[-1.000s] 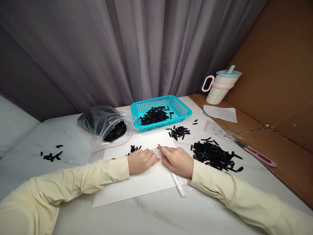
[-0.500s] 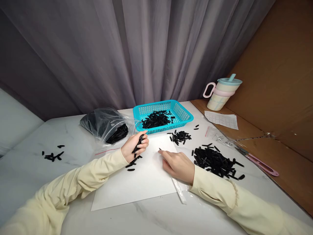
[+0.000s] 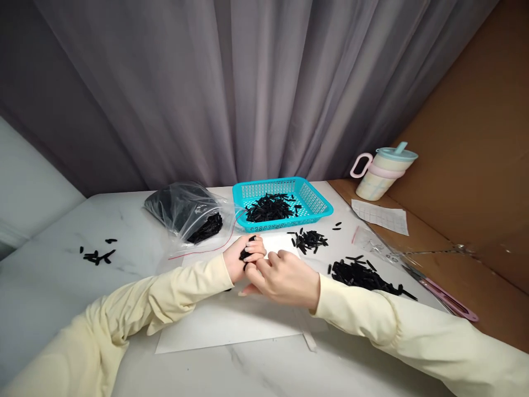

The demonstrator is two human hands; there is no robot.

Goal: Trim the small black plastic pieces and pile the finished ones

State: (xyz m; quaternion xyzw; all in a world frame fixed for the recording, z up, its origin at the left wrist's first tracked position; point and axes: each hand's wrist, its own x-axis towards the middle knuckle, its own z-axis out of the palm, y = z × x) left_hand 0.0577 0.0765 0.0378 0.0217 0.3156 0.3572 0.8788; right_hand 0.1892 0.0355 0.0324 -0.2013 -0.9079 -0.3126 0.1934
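Note:
My left hand (image 3: pixel 235 261) is closed around a bunch of slim black pieces (image 3: pixel 244 255) above a white sheet (image 3: pixel 223 328). Their exact kind does not show. My right hand (image 3: pixel 286 279) meets it from the right, with curled fingers against the left fingertips and the black pieces. Whatever its fingers may pinch is hidden. Beyond the hands stands a turquoise basket (image 3: pixel 289 225) holding a heap of similar pieces. A small pile (image 3: pixel 309 241) lies just right of the basket's front, and a larger pile (image 3: pixel 359 274) sits behind my right forearm.
A clear bag (image 3: pixel 182 212) of black pieces with a red edge lies back left. Several loose pieces (image 3: pixel 97 256) are at far left. On the right are a tumbler (image 3: pixel 378 179), a paper (image 3: pixel 380 216), a small clear bag (image 3: pixel 372 242) and a pink-handled tool (image 3: pixel 450 298).
My right hand has moved left from over the sheet to my left hand, and the two now touch. The left stays closed on its black pieces. The view has shifted slightly.

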